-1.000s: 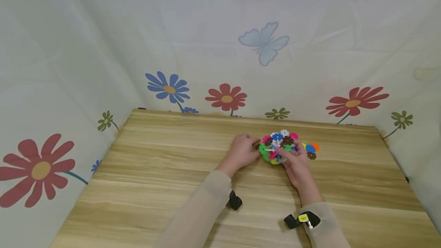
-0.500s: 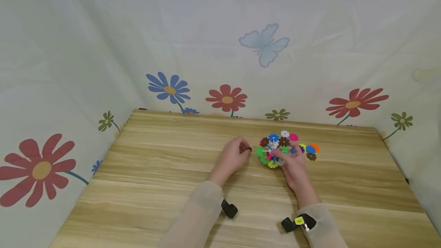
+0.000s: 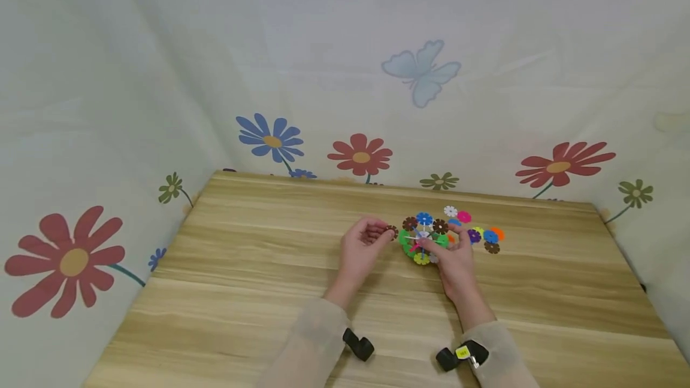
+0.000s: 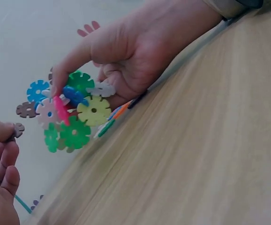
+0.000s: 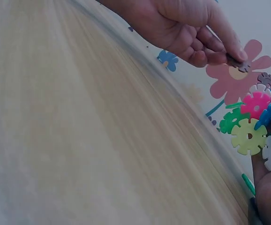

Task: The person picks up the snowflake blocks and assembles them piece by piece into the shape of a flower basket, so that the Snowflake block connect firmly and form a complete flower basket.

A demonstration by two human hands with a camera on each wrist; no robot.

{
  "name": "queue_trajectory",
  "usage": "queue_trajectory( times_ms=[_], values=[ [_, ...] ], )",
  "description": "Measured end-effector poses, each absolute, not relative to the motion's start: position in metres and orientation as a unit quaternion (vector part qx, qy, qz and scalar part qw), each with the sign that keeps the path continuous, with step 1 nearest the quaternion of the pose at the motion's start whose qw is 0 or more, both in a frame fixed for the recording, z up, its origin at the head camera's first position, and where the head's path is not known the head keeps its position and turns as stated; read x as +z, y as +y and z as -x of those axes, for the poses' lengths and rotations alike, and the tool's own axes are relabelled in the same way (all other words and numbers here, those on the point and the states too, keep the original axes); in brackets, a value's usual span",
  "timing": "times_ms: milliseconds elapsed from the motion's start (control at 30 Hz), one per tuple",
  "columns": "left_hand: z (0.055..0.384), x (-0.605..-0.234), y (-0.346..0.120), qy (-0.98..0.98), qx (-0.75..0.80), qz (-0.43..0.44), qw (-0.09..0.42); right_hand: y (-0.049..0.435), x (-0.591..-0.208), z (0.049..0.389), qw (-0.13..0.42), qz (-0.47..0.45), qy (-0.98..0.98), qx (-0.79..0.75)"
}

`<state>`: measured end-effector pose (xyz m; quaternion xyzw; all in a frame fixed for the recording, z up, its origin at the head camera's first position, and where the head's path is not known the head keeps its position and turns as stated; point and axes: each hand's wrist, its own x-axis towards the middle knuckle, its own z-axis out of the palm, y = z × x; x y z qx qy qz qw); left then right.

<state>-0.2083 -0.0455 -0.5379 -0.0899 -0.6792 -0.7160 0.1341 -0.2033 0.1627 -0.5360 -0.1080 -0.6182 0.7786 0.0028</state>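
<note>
Judging from how things lie, I would say this work with slotted discs is somewhere in its middle. The cluster (image 3: 422, 235) is in the right hand (image 3: 458, 259), in front of the person and toward the far side of the table (image 3: 259, 268). The thumb lies across its near side and the fingers pass behind, so the hand is closed around a part of it. Many discs are already joined there, in green, blue, brown, yellow, white and pink, standing at different angles.

The left hand (image 3: 360, 251), just beside, pinches one brown disc (image 3: 392, 232) between thumb and finger; the other fingers are curled and I see nothing in them. Both wrist views show a gap between this disc and the cluster, so it is not attached now.

Farther to the right, the blue disc (image 3: 490, 236), the purple disc (image 3: 474, 236) and the orange disc (image 3: 499, 233) lie close together; the white disc (image 3: 450, 211) and the pink disc (image 3: 464, 217) lie behind the cluster. If it is building, these seem left to add, together with the pinched one; if taking apart, much remains. Which one, I cannot tell.
</note>
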Motion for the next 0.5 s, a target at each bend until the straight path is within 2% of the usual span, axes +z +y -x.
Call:
queue_trajectory(
  times_ms=[500],
  values=[
    [0.202, -0.538, -0.032, -0.688, -0.705, 0.094, 0.147, 0.158, -0.535, 0.2, 0.015, 0.097, -0.622, 0.777]
  ],
)
